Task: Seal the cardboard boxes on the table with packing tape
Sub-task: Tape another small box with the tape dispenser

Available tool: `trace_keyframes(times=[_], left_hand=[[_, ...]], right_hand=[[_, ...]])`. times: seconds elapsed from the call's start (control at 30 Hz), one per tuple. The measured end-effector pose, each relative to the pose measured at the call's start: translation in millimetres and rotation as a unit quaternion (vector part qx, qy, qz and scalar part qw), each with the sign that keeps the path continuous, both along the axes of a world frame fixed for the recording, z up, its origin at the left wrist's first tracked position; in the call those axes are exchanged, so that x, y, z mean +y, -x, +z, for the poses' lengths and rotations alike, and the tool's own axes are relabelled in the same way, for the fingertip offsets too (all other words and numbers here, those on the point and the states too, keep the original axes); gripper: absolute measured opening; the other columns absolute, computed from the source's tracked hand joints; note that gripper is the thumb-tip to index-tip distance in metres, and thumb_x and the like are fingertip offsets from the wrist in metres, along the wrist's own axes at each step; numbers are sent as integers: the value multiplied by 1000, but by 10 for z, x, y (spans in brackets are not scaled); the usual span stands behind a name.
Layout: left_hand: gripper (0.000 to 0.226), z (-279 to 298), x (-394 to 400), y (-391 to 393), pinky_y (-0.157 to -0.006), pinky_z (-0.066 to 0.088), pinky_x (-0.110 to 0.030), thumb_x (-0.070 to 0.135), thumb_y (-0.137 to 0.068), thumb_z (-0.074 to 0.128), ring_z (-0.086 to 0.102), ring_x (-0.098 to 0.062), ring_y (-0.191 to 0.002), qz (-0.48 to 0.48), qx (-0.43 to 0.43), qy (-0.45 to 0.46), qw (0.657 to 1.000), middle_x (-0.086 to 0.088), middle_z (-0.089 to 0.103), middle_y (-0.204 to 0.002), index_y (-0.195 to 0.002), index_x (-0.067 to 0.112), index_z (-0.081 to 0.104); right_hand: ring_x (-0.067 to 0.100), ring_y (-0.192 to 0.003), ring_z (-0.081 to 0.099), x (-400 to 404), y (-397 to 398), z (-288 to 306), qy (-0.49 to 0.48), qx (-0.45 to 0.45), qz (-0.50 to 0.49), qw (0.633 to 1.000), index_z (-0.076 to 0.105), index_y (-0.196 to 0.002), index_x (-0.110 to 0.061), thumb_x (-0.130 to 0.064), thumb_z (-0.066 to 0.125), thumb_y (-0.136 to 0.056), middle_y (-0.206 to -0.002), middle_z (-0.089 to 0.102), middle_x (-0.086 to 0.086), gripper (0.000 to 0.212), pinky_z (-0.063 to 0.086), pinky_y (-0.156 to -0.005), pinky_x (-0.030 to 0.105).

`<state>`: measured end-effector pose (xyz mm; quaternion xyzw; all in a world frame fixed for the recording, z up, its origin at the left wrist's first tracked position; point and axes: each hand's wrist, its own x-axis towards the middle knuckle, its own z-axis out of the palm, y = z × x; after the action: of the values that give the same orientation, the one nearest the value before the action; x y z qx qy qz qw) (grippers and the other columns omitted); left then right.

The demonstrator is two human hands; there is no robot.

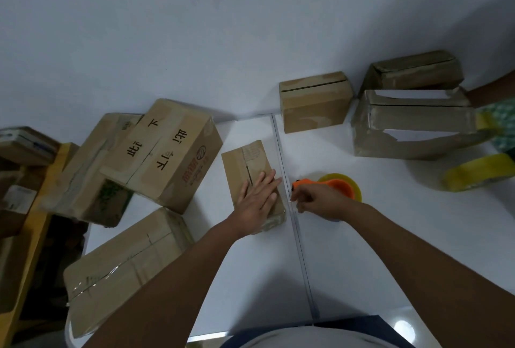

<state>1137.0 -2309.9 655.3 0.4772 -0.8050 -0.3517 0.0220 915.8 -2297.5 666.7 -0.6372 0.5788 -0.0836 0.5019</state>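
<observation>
While my left hand [257, 198] lies flat with straight fingers on top of the small box [252, 180], near the middle of the white table [362, 250], I judge that box light enough to skid if I tug tape across it, so the pressing palm matters. Its cardboard looks stiff on the faces but soft along the centre seam, where the flaps meet; I would bear down beside that seam, not on it. A glossy strip already shows at its near end, so the sealing seems partly done.

My right hand [317, 200] sits just right of the box, fingers curled round the orange tape dispenser [331, 184], which carries a yellowish roll. Whether a thin run of tape stretches from it to the box edge I cannot tell for sure.

Larger boxes wait on the left: a printed box [167, 152] leaning on its neighbours and a big box [122, 267] at the near left edge. At the far right stand three more, one of them a torn box [412, 127], with a spare tape roll [476, 172] beside it. Those larger cartons I would grip by their corners, since their wide panels probably flex.
</observation>
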Motion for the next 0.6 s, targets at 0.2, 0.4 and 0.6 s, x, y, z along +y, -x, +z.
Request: trace_keyframes(times=[0.2, 0.4, 0.6], left_hand=[[47, 17, -10, 5, -121, -13, -35, 32, -109, 22, -11, 0, -148, -4, -1, 0, 1000, 14, 2, -165, -156, 30, 19], [57, -27, 38, -96, -120, -16, -33, 45, -105, 33, -17, 3, -148, -29, 2, 37, 999, 20, -7, -162, -157, 29, 15], [77, -129, 43, -144, -121, -14, -38, 61, -98, 32, -19, -8, -150, -118, -82, 140, 980, 7, -6, -166, -159, 22, 6]], right_hand=[[-3, -70, 62, -152, 71, 229, 4, 63, 44, 997, 57, -99, -23, -21, 57, -96, -80, 66, -11, 3, 41, -61, 15], [2, -72, 67, 37, 32, -17, -5, -6, -75, 997, 68, -98, -13, -21, 65, -93, -77, 70, -6, 10, 54, -69, 20], [3, -72, 61, 174, -22, 0, 61, 4, -120, 991, 71, -86, -19, -21, 70, -89, -75, 66, -11, 4, 51, -72, 27]])
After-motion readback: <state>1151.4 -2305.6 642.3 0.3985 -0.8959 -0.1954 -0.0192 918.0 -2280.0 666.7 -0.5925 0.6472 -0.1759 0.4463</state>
